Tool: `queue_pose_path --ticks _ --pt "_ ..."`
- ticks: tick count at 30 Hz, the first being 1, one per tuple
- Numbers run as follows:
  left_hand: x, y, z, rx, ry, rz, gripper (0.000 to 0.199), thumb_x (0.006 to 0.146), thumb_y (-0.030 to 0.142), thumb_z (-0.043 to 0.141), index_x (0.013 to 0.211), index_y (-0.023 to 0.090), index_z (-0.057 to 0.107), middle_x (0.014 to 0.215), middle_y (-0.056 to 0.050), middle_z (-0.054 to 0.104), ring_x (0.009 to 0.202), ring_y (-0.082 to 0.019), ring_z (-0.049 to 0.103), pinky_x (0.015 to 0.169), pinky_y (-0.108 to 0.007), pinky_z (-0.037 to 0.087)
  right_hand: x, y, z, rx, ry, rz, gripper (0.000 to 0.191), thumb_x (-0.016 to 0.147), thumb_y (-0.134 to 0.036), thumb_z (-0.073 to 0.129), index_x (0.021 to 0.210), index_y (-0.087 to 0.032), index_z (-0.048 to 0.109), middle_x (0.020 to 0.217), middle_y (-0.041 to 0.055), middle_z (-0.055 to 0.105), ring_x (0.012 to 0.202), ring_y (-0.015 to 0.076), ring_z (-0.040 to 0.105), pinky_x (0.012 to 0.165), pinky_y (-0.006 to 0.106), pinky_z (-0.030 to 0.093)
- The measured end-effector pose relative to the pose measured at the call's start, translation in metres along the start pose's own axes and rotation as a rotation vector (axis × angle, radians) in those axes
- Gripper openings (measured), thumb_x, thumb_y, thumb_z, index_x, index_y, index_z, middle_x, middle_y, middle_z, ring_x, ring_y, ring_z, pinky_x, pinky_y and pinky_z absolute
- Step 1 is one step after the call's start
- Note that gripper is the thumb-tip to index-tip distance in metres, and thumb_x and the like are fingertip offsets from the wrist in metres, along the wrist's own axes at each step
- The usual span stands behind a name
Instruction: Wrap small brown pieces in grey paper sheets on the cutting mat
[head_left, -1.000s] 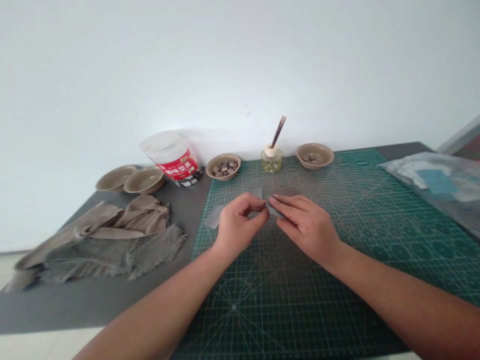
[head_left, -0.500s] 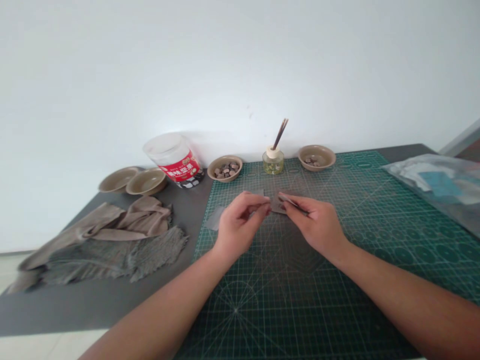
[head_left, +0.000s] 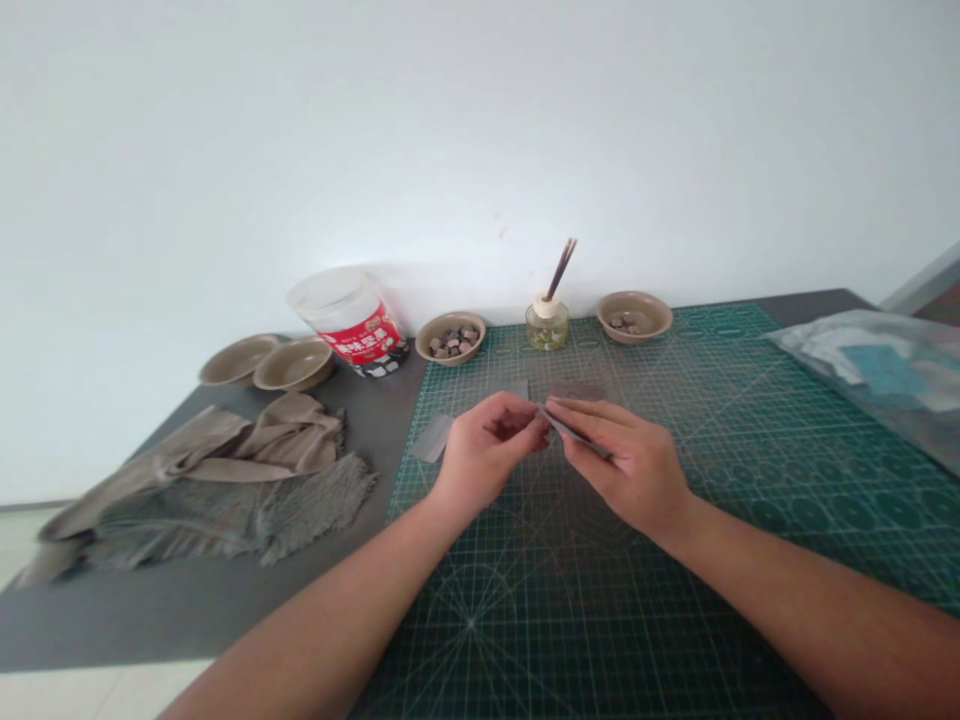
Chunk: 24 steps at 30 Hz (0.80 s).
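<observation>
Above the middle of the green cutting mat, my right hand grips a thin grey flat piece between thumb and fingers. My left hand is closed in a pinch at the left end of that piece; whether its fingertips hold anything else is too small to tell. A clear flat sheet lies on the mat left of my left hand. Behind my hands lies a brownish flat piece, partly hidden by my right hand.
Along the wall stand a bowl of brown pieces, a reed diffuser, another bowl and a red-labelled tub. Two bowls and crumpled cloths are at left. A plastic bag lies at right.
The grey piece has turned from facing the camera to nearly edge-on. My hands have come closer together, with my right fingers moved left and my left fingertips slightly lower.
</observation>
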<state>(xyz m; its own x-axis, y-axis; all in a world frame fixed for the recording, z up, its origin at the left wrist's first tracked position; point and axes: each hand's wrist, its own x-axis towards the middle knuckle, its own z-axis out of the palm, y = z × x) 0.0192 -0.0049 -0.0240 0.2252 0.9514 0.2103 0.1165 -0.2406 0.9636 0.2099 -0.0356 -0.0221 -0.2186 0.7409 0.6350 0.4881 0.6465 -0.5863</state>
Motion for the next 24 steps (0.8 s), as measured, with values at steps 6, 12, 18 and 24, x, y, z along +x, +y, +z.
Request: queue_pose_path --ticks 6,12,18,24 --pt "-0.0007 0.0017 0.0005 0.153 0.022 0.031 0.007 0.078 0.018 0.074 0.083 0.017 0.069 0.071 0.001 0.068 0.063 -0.011 0.062 0.059 -0.02 0.049 -0.0021 0.0032 0.0025 -0.091 -0.015 -0.113 0.036 0.094 -0.017 0.06 0.129 -0.02 0.069 0.128 0.0089 0.072 0.114 0.0212 0.069 0.101 0.036 0.056" --pt "-0.002 0.0015 -0.0007 0.204 0.042 0.037 0.008 0.076 0.018 0.074 0.073 0.016 0.067 0.064 0.002 0.065 0.059 -0.01 0.056 0.054 -0.02 0.043 -0.0028 0.0064 0.0044 -0.199 -0.1 -0.184 0.037 0.095 -0.019 0.061 0.131 -0.019 0.068 0.133 0.0113 0.069 0.115 0.025 0.068 0.101 0.043 0.056" --pt "-0.0017 -0.0008 -0.0007 0.162 0.058 0.033 0.014 0.075 0.023 0.078 0.069 0.017 0.066 0.062 0.001 0.065 0.056 -0.011 0.056 0.052 -0.021 0.043 -0.0034 0.0071 0.002 -0.259 -0.102 -0.171 0.039 0.095 -0.02 0.061 0.133 -0.023 0.066 0.131 0.0104 0.07 0.114 0.0273 0.068 0.1 0.048 0.056" --pt "-0.0026 0.0001 -0.0008 0.131 0.063 0.011 0.014 0.078 0.025 0.077 0.073 0.016 0.068 0.064 0.0 0.068 0.057 -0.012 0.06 0.054 -0.022 0.046 -0.0016 0.0087 0.0017 -0.23 -0.104 -0.132 0.037 0.095 -0.02 0.061 0.131 -0.024 0.068 0.129 0.0088 0.071 0.114 0.0258 0.069 0.101 0.045 0.056"
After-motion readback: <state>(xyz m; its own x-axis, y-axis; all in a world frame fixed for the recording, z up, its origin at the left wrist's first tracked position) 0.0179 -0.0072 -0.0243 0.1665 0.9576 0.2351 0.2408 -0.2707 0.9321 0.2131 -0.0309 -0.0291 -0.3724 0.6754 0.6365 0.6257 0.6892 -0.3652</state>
